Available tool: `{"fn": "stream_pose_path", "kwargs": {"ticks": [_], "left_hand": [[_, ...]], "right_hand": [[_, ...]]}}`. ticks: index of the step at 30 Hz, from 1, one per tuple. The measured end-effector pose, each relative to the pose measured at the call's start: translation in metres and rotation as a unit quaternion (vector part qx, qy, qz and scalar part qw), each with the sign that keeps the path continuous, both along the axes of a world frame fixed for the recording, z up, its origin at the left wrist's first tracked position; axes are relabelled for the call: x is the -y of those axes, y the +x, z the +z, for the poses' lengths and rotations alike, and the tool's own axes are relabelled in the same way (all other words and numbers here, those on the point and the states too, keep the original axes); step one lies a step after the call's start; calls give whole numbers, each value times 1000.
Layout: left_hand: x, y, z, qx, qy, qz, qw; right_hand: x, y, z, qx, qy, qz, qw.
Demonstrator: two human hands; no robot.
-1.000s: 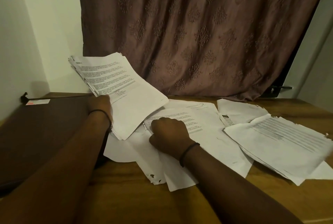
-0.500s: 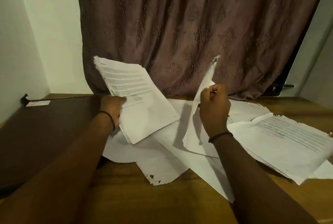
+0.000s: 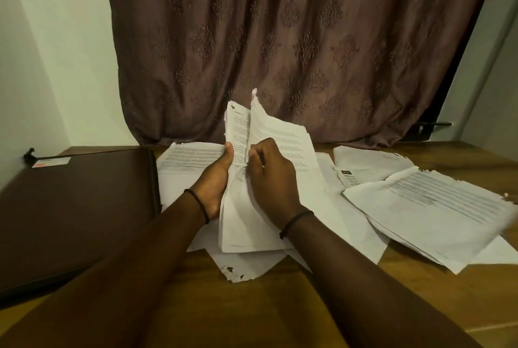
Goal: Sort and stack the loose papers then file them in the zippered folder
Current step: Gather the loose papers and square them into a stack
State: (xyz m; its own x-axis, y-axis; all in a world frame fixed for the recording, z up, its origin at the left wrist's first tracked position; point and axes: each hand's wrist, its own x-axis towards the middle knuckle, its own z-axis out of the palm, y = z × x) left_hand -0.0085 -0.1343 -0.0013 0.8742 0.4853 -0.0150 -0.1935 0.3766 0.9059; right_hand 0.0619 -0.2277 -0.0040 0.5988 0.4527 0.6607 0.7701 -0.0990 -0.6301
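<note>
Your hands have closed in on each other since half a second ago: the sheet your right hand had lifted is now pressed against the bundle point(image 3: 280, 134) your left hand was carrying, and both meet in front of you over the table point(image 3: 280, 308).

Start with the big risk. The zippered folder point(image 3: 75, 207) lies flat, well off to your left and apart from both hands. I cannot tell whether its zip is open, so filing one-handed could spill what you hold.

Next, the right-hand pile point(image 3: 437, 207) is fanned and uneven, and its far edge is blurred. A careless reach would likely scatter it further.

The loose sheets point(image 3: 193, 157) lie just behind and under your hands. The bundle's lower edge sits over them, so squaring it there may drag them along.

The bundle itself stands tilted and unaligned. Your left hand point(image 3: 214, 182) grips its left edge with the thumb on the front page. Your right hand point(image 3: 273, 179) has its fingers curled onto the front sheet. If either grip loosens, the pages will probably slip.

Smallest, the torn sheet point(image 3: 241, 263) nearest you has ragged corners that could snag and rip.
</note>
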Motion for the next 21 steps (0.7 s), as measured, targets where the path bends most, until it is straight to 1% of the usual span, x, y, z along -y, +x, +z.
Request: {"fn": "stream_pose_path", "kwargs": {"ticks": [3,5,7,9,10,11,13,14,15,17,18,19,21], "left_hand": [[4,-4,5,6,-28,-30,999],[4,-6,5,-7,-40,-28,999],[-1,-8,3,-7,-40,1,999],[-8,-10,1,-4,-24,28,999],[-11,-11,1,3,-18,36,999],[-14,-12,1,9,-16,43,999],[-22,-14,2,17,-15,66,998],[-27,-14,2,18,-17,77,997],[-32,-15,1,10,-17,85,996],[-37,-17,-2,-22,-14,81,996],[-38,-19,-5,-49,-1,71,996],[-39,-18,-8,-85,27,69,994],[-40,-17,-13,-148,97,79,981]], "right_hand": [[-2,-3,-6,30,-24,52,998],[-1,-2,-6,27,2,77,997],[5,4,0,10,72,57,996],[14,17,6,-15,129,-2,991],[20,26,8,-32,125,-40,991],[26,34,7,-56,98,-83,990],[36,51,1,-133,12,-160,978],[39,57,-3,-177,-31,-172,969],[42,61,-6,-218,-63,-163,960],[41,63,-10,-278,-59,-101,953],[41,64,-12,-277,-47,-82,956],[42,64,-11,-254,-46,-85,962],[46,67,-8,-182,-79,-149,969]]}}
